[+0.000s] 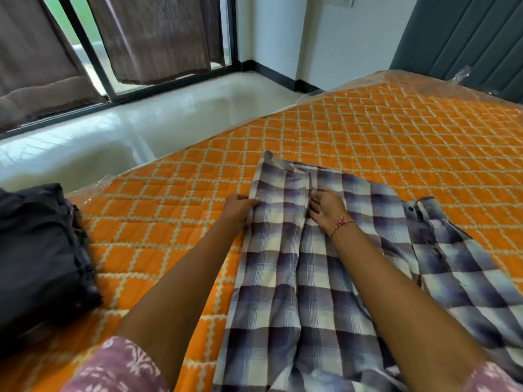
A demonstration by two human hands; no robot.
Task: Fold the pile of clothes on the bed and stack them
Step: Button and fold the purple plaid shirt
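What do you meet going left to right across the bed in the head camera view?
Dark folded clothes stack → left hand gripping the plaid shirt's edge → right hand resting flat on the plaid shirt → shirt's buttoned cuff.

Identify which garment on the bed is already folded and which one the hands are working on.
The dark garment at the bed's left edge is folded into a compact bundle, untouched. The checked shirt lies spread out, with the left hand gripping its edge and the right hand pressing its middle.
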